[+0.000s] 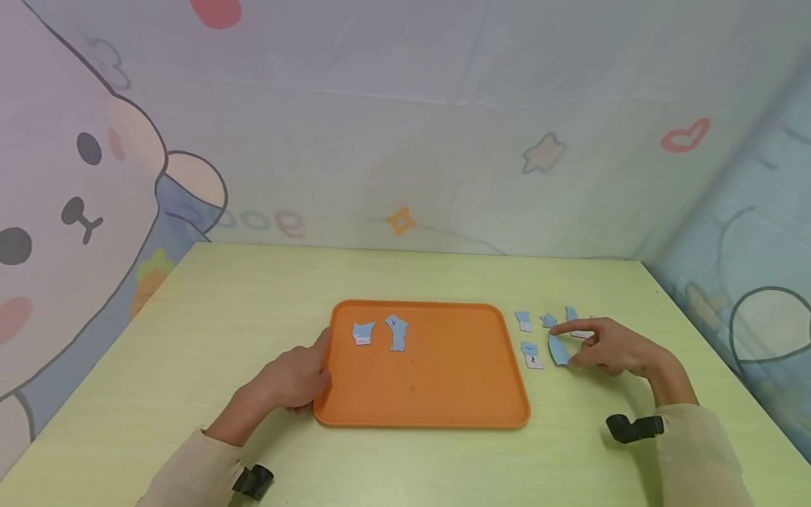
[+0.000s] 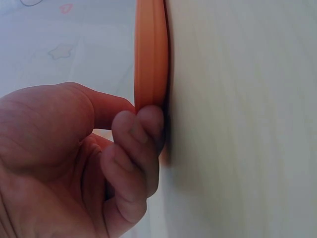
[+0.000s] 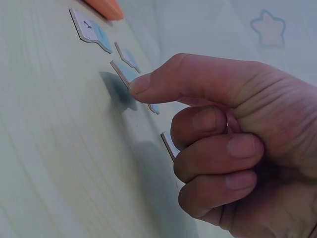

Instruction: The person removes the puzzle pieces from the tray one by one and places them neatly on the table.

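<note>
My left hand [image 1: 294, 377] grips the left rim of an orange tray [image 1: 443, 412]. In the left wrist view, curled fingers [image 2: 131, 163] of that hand lie against the tray's edge [image 2: 151, 54]. Off the tray's right side, my right hand [image 1: 624, 348] pinches a light blue puzzle piece [image 1: 557, 350] between thumb and index finger, one at each end. The right wrist view shows the thumb on the edge of this piece [image 3: 122, 71], the other fingers folded in. Inside the tray, two blue puzzle pieces, one wide [image 1: 363, 332] and one tall [image 1: 397, 334], lie apart at the upper left.
More puzzle pieces lie between the tray and my right hand: one with a dark mark [image 1: 533, 356], one farther back [image 1: 524, 320], a small one [image 1: 548, 320] and one partly behind the index finger [image 1: 571, 313]. A printed cloth [image 1: 443, 155] hangs behind the pale table [image 1: 266, 282].
</note>
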`<state>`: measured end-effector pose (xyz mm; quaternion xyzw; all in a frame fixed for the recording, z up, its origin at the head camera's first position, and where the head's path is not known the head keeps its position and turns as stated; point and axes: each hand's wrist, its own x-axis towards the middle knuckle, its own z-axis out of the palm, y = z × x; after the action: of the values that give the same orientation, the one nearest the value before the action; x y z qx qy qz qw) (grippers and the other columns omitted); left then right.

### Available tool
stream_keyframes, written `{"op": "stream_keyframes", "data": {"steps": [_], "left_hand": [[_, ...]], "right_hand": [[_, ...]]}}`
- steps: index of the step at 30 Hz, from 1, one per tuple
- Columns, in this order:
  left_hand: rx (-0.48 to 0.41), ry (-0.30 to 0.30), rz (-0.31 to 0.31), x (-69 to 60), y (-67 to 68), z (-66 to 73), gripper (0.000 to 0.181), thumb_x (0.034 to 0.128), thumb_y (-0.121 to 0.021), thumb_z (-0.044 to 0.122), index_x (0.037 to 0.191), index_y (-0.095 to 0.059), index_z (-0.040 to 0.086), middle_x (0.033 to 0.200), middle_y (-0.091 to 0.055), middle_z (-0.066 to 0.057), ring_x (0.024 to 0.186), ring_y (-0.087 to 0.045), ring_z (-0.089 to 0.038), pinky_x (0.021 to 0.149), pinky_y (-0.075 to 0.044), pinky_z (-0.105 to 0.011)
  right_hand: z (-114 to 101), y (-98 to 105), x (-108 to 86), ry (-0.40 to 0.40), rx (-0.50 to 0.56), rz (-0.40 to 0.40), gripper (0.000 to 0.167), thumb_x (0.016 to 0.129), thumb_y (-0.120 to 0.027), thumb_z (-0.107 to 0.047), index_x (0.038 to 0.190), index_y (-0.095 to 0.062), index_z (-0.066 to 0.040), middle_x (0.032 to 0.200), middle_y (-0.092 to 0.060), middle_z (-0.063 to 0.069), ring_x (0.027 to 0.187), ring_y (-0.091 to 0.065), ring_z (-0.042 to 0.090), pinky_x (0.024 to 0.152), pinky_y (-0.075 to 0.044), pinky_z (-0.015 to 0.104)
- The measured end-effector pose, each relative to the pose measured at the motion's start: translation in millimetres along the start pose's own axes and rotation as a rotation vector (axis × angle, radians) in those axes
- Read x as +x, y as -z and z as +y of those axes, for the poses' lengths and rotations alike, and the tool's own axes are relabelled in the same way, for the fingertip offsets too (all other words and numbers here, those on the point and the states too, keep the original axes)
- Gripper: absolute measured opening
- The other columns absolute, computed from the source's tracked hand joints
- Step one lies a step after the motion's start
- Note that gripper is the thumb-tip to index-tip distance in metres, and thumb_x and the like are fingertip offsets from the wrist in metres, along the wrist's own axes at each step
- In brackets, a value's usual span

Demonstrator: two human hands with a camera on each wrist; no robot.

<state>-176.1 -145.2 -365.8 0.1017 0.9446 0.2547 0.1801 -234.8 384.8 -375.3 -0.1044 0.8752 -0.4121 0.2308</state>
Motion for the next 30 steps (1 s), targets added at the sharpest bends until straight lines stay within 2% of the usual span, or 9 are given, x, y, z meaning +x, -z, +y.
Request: {"op": "stream_keyframes", "data": {"steps": [12, 18, 24, 30], "left_hand": [[-0.007, 0.005, -0.001, 0.0, -0.6, -1.4, 0.074, 0.1021, -0.044, 0.009, 0.168, -0.011, -0.001, 0.057, -0.056, -0.004, 0.044, -0.049, -0.014, 0.047, -0.041, -0.027], [-0.003, 0.007, 0.002, -0.1, -0.2, -0.2, 0.074, 0.1020, -0.045, 0.008, 0.168, -0.011, -0.002, 0.056, -0.055, -0.003, 0.044, -0.047, -0.014, 0.046, -0.040, -0.026], [0.005, 0.008, 0.001, 0.1, 0.1, 0.4, 0.074, 0.1019, -0.045, 0.008, 0.167, -0.011, -0.003, 0.055, -0.055, -0.003, 0.044, -0.048, -0.014, 0.046, -0.040, -0.026], [0.013, 0.008, 0.005, -0.2, 0.2, 0.6, 0.075, 0.1019, -0.046, 0.009, 0.167, -0.012, -0.003, 0.056, -0.057, -0.003, 0.044, -0.049, -0.014, 0.046, -0.041, -0.026]], "right_hand": [[4, -1, 1.8, -0.004, 0.001, -0.003, 0.069, 0.087, -0.079, -0.008, 0.151, -0.055, -0.004, 0.062, -0.029, -0.006, 0.053, -0.019, 0.012, 0.048, -0.025, 0.025], [2, -1, 0.0, -0.018, -0.005, -0.001, 0.071, 0.087, -0.082, -0.013, 0.152, -0.055, -0.006, 0.063, -0.032, -0.006, 0.052, -0.022, 0.011, 0.049, -0.027, 0.025], [-9, 0, -4.2, 0.050, 0.031, -0.001, 0.072, 0.090, -0.081, -0.014, 0.154, -0.051, -0.004, 0.064, -0.031, -0.006, 0.051, -0.018, 0.013, 0.047, -0.023, 0.026], [-28, -3, -2.3, 0.118, 0.004, 0.049, 0.064, 0.092, -0.080, -0.019, 0.150, -0.055, -0.004, 0.065, -0.028, -0.007, 0.051, -0.016, 0.011, 0.047, -0.020, 0.026]]}}
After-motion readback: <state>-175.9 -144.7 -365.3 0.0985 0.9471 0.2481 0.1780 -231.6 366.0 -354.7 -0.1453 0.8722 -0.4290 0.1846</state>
